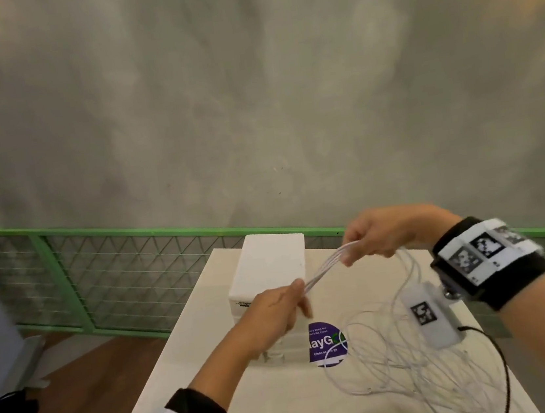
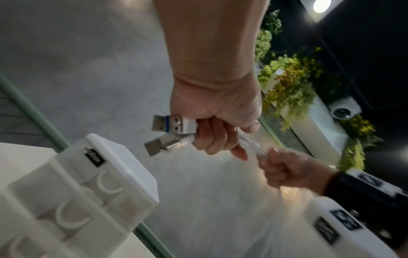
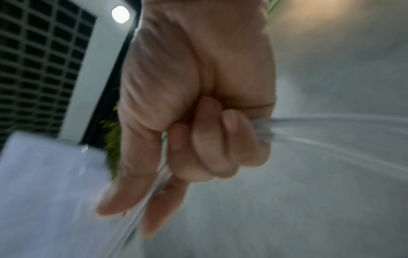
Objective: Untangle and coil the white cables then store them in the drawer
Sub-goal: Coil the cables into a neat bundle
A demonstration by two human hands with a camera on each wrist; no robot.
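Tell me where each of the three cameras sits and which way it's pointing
Head: worn on the head, looks down at table, both hands, forearms, wristbands.
Left wrist: looks along left hand gripping USB plugs; right hand beyond.
Right wrist: looks along right hand, shut round white cables.
Shared: head and left wrist show drawer unit.

The head camera is looking forward and down from above at the table (image 1: 215, 367), taking in both hands, the drawer box (image 1: 272, 268) and much of the grey wall (image 1: 250, 89) behind. The left wrist camera is sitting close under the left hand (image 2: 217, 108), facing along it and upward toward the wall and ceiling; it is sharing the drawer box (image 2: 114, 167) and the right hand (image 2: 287, 171) with the head view. The right wrist camera is pressing very near the right hand (image 3: 198, 104), looking up along the fingers, blurred, and sharing the wall (image 3: 342, 87).
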